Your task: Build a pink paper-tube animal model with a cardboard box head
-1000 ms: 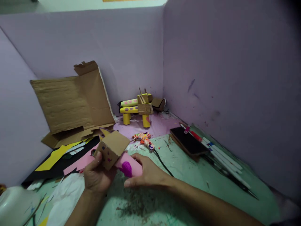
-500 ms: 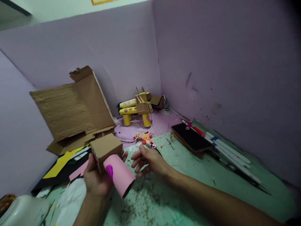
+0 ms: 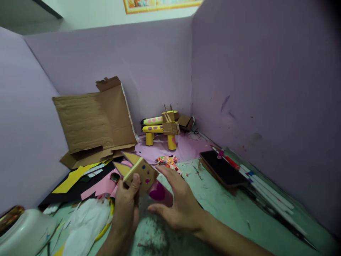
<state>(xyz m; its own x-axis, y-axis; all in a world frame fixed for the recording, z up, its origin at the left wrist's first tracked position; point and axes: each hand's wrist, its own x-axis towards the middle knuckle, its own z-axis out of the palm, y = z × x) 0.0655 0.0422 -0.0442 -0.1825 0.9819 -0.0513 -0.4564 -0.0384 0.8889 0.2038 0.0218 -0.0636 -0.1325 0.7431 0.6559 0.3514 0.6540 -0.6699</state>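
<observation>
My left hand point(image 3: 126, 202) grips a small cardboard box point(image 3: 145, 174) by its left side. Dots and small marks show on the box's front face, and pointed yellow ears point(image 3: 124, 168) stick out at its upper left. A pink tube point(image 3: 164, 195) with a large purple patch extends from the box to the lower right. Around the tube's right end is my right hand point(image 3: 177, 199), thumb and fingers spread apart; whether it touches the tube is not clear.
Yellow cardboard figures point(image 3: 162, 128) stand at the back by a large opened cardboard box point(image 3: 98, 121). A phone point(image 3: 225, 167) and white markers point(image 3: 266, 188) lie at right. Coloured paper point(image 3: 71, 179), white tissue point(image 3: 86, 224) and a white jar point(image 3: 26, 231) are at left.
The box in my left hand has turned, so its marked face and ears now show. My right hand has come in around the pink tube. The camera view has shifted left.
</observation>
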